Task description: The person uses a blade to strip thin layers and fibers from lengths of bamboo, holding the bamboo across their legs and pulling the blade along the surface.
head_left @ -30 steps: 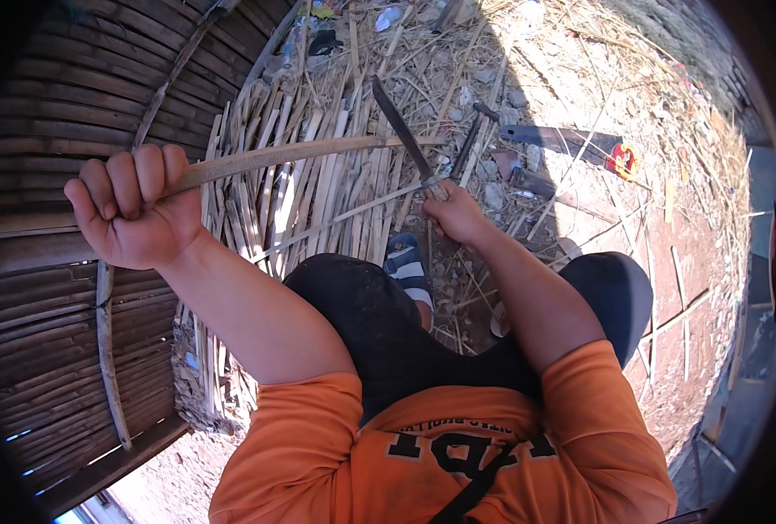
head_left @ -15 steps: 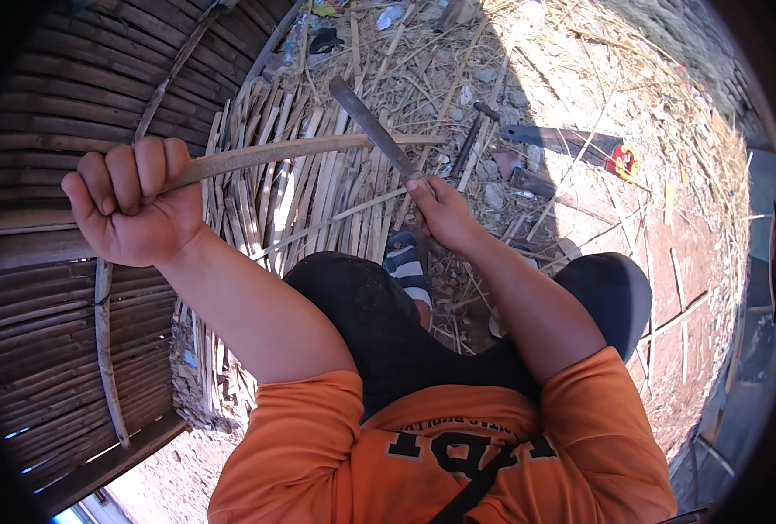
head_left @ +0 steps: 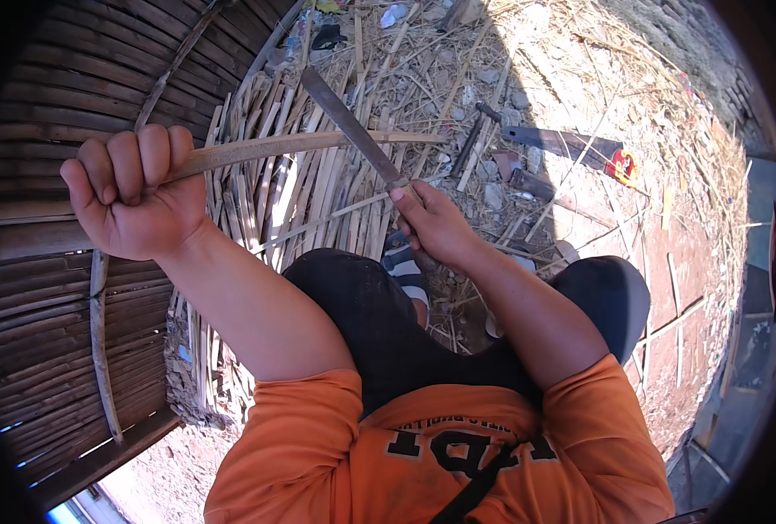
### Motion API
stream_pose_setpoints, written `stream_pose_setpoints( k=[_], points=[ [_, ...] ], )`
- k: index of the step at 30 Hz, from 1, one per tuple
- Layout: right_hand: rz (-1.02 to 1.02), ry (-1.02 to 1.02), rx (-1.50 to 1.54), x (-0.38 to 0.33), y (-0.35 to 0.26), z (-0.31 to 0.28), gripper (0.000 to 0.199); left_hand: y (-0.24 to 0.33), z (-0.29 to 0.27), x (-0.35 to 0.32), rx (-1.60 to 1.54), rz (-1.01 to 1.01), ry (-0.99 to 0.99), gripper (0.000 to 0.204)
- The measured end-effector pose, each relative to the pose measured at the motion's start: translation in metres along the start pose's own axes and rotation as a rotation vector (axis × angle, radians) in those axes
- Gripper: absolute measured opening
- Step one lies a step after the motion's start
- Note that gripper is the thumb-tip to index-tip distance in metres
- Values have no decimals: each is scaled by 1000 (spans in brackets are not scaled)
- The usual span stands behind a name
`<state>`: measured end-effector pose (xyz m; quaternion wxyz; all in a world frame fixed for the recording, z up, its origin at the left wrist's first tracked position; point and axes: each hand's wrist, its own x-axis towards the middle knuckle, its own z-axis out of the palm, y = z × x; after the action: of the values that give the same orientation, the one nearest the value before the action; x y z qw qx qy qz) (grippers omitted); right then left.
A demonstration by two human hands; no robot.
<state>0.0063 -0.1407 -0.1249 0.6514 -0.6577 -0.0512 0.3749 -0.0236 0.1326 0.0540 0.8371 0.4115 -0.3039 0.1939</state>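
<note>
My left hand (head_left: pixel 139 194) is closed in a fist around one end of a long, slightly bowed bamboo strip (head_left: pixel 265 151). The strip runs to the right, and its far end is over the littered ground. In my right hand (head_left: pixel 433 225) is the handle of a machete (head_left: pixel 350 128), with the thumb lying along it near the blade. The long dark blade slants up and left and crosses the strip toward its far end. Blade and strip look to be touching, though the exact contact is hard to make out.
Split bamboo strips (head_left: pixel 246 196) lie piled beyond my left forearm. A hammer (head_left: pixel 473 140) and a handsaw (head_left: pixel 567 145) with a red and yellow handle rest on the debris at right. A bamboo slat wall (head_left: pixel 34 293) stands close on the left. My sandalled foot (head_left: pixel 408 278) is below the blade.
The machete has shifted left along the strip, its blade now crossing nearer my left hand. My right hand has moved slightly left and closer to me. The left hand keeps nearly the same place.
</note>
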Motion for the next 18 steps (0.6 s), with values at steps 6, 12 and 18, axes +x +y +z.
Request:
stream_pose_setpoints(
  k=[6, 12, 18],
  points=[
    [74, 80, 20, 6, 9, -1, 47, 2, 3, 7, 31, 19, 40, 42],
    [11, 11, 32, -3, -3, 7, 50, 2, 4, 6, 49, 18, 66, 43],
    [-11, -103, 78, -18, -29, 21, 46, -2, 7, 3, 59, 27, 87, 44]
  ],
)
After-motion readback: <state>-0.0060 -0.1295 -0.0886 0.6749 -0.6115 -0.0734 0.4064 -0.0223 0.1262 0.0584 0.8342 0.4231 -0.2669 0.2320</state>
